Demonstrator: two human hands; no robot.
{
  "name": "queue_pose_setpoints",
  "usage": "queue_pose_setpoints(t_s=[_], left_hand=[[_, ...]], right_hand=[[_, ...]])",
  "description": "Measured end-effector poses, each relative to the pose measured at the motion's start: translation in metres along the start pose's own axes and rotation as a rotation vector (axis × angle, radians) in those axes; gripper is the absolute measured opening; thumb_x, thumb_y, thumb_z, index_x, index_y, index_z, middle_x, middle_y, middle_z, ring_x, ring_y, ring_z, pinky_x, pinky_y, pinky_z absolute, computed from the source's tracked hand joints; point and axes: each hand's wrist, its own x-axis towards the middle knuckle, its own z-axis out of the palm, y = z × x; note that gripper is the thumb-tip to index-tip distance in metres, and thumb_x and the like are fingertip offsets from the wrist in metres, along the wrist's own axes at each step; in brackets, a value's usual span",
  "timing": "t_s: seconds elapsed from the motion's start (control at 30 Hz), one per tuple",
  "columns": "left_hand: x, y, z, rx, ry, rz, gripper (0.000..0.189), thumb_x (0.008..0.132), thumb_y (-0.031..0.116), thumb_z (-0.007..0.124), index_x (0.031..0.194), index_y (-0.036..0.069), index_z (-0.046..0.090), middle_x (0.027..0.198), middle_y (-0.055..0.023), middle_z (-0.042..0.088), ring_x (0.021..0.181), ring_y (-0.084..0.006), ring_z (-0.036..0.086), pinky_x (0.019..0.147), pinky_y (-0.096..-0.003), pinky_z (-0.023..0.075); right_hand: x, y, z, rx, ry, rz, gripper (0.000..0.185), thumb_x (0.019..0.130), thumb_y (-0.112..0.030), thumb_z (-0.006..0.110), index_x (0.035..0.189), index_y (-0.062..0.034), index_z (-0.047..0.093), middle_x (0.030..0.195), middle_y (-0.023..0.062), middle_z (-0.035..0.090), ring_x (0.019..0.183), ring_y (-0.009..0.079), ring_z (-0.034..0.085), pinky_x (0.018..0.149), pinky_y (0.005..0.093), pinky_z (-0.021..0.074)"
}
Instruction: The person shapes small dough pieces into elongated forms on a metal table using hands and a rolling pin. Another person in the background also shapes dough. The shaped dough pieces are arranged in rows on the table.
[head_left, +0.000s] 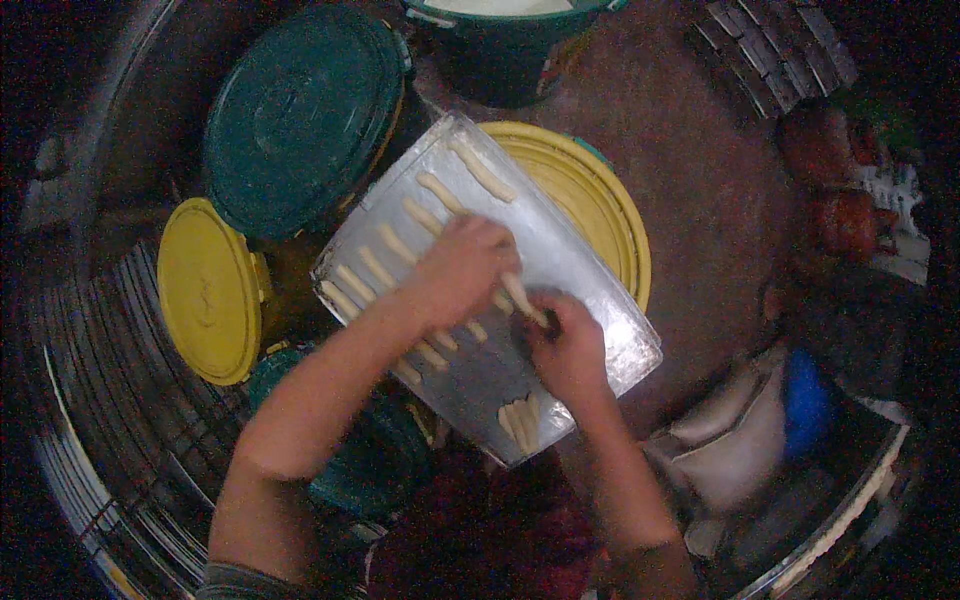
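A metal baking tray (570, 277) lies at a slant before me on a yellow round lid. My left hand (472, 259) and my right hand (566, 337) grip a dough strip (520, 291) between them, one at each end, just above the tray. Several pale dough strips (394, 244) lie side by side along the tray's left part, partly covered by my left hand and forearm. At the far corner one longer strip (484, 174) lies by itself. A small bunch of strips (521, 424) rests together at the near corner.
The yellow round lid (626, 232) sticks out beyond the tray. Green-lidded tub (307, 120) and yellow lid (206, 292) stand to the left. At the far side is a green bucket (487, 60) with white contents. Stacked metal racks (112, 360) line the left; pale sacks (727, 442) lie at right.
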Motion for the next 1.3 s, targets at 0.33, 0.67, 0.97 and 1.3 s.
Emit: queue_pose_setpoints(t_s=[0.33, 0.67, 0.97, 1.3], left_hand=[[0.022, -0.031, -0.012, 0.126, -0.042, -0.005, 0.039, 0.079, 0.009, 0.075, 0.117, 0.015, 0.069, 0.114, -0.0084, 0.069, 0.13, -0.0294, 0.056, 0.125, -0.0615, 0.0187], [0.026, -0.038, -0.02, 0.202, -0.147, 0.001, 0.044, 0.077, 0.006, 0.077, 0.12, 0.015, 0.071, 0.117, -0.0085, 0.067, 0.134, -0.0314, 0.053, 0.124, -0.0574, 0.0252], [-0.044, 0.063, 0.017, -0.147, 0.1, -0.019, 0.053, 0.084, 0.009, 0.069, 0.137, 0.011, 0.064, 0.127, -0.015, 0.065, 0.124, -0.0354, 0.056, 0.108, -0.0525, 0.0426], [-0.047, 0.135, 0.108, -0.136, -0.005, -0.109, 0.027, 0.092, 0.018, 0.06, 0.116, 0.007, 0.066, 0.129, -0.0137, 0.06, 0.131, -0.0343, 0.05, 0.111, -0.0576, 0.0367]], right_hand=[[0.028, 0.022, 0.017, -0.158, 0.132, -0.219, 0.027, 0.083, -0.01, 0.076, 0.108, -0.0037, 0.069, 0.103, 0.0153, 0.064, 0.102, 0.0368, 0.058, 0.092, 0.0473, 0.0498], [0.034, 0.021, 0.019, -0.227, 0.105, -0.147, 0.03, 0.084, -0.017, 0.078, 0.11, -0.003, 0.072, 0.104, 0.0168, 0.066, 0.103, 0.0375, 0.062, 0.094, 0.0472, 0.0509], [-0.079, 0.051, -0.053, -0.34, -0.047, 0.19, 0.042, 0.08, -0.013, 0.083, 0.119, -0.0037, 0.07, 0.115, 0.0181, 0.065, 0.109, 0.0379, 0.062, 0.098, 0.046, 0.0507], [-0.114, 0.056, -0.015, -0.25, 0.065, 0.138, 0.03, 0.078, 0.0, 0.076, 0.105, -0.0034, 0.063, 0.103, 0.0163, 0.064, 0.1, 0.0398, 0.06, 0.09, 0.0476, 0.0499]])
